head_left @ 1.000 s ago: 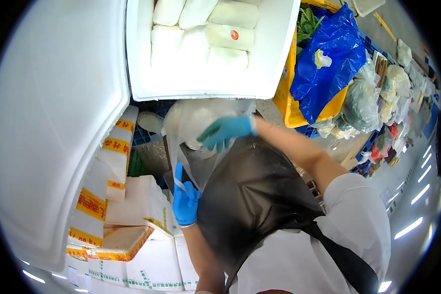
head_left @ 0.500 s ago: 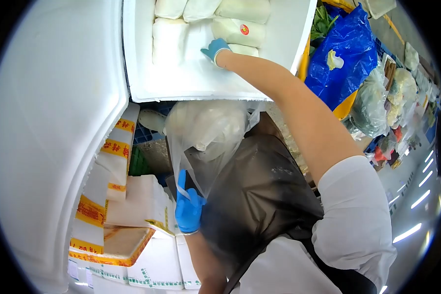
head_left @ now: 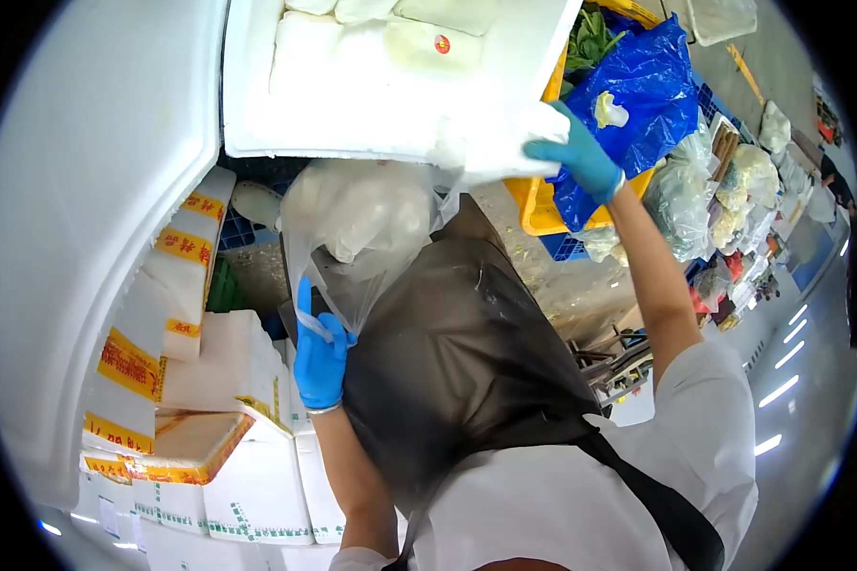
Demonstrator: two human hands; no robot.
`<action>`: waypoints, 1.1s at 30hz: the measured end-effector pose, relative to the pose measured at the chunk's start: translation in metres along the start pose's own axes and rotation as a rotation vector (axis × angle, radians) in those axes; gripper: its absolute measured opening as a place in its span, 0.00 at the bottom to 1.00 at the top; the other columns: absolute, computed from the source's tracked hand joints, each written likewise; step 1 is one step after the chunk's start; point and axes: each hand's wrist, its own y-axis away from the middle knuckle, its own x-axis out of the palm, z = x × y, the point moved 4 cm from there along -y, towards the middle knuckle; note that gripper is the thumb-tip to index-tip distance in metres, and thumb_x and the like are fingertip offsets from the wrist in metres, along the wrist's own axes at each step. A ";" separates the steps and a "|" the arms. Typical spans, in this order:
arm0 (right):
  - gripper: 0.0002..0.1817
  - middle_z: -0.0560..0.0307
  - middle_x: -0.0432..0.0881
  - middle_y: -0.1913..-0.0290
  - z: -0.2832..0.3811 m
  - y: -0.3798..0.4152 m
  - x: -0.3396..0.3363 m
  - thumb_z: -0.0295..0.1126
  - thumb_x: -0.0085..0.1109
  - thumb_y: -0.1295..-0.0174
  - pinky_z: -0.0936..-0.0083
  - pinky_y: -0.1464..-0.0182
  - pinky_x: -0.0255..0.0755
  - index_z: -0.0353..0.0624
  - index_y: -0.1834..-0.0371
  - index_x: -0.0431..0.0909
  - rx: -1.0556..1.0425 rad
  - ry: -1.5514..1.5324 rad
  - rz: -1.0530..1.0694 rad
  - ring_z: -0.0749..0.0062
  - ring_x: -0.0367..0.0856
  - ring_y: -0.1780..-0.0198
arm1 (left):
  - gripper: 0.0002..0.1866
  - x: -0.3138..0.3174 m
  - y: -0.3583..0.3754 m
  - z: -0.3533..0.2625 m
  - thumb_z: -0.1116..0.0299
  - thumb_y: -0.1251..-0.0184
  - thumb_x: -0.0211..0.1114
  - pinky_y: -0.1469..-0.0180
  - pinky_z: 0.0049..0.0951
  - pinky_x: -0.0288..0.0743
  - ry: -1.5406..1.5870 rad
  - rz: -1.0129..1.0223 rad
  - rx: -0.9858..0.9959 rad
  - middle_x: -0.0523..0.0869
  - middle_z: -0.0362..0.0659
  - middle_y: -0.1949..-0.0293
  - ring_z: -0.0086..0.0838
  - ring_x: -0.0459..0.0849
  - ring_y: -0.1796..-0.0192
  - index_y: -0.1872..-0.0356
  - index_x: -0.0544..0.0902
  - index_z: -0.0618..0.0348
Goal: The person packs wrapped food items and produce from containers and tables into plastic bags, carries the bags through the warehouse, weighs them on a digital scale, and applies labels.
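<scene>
My right hand (head_left: 586, 157), in a blue-green glove, grips the end of a white wrapped pack (head_left: 500, 138) at the near right edge of the white foam box (head_left: 243, 105). The contents of that pack do not show. Several similar white packs (head_left: 305, 52) lie inside the box, one with a round red sticker (head_left: 442, 44). Below the box, my left hand (head_left: 322, 357), in a blue glove, is closed on the edge of a clear plastic bag (head_left: 381, 276), its index finger pointing up. Pale, rounded contents sit inside the bag, resting near the dark apron (head_left: 448, 352).
A large white panel (head_left: 95, 190) rises on the left. Taped foam boxes (head_left: 219, 362) are stacked at lower left. On the right stands a yellow crate (head_left: 533, 205) with a blue plastic bag (head_left: 638, 105) and green leaves (head_left: 592, 40). Filled clear bags (head_left: 681, 200) lie beyond.
My right hand has come out of the foam box, moving right and toward me with a white pack. My left hand still holds the bag; the whole view has shifted somewhat.
</scene>
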 end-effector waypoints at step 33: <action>0.35 0.46 0.77 0.42 -0.056 -0.223 0.042 0.49 0.64 0.42 0.67 0.39 0.71 0.40 0.36 0.69 -0.054 0.556 -0.087 0.60 0.77 0.42 | 0.39 -0.034 0.012 0.004 0.59 0.30 0.54 0.68 0.21 0.69 -0.111 -0.149 -0.022 0.74 0.40 0.73 0.24 0.72 0.72 0.24 0.46 0.58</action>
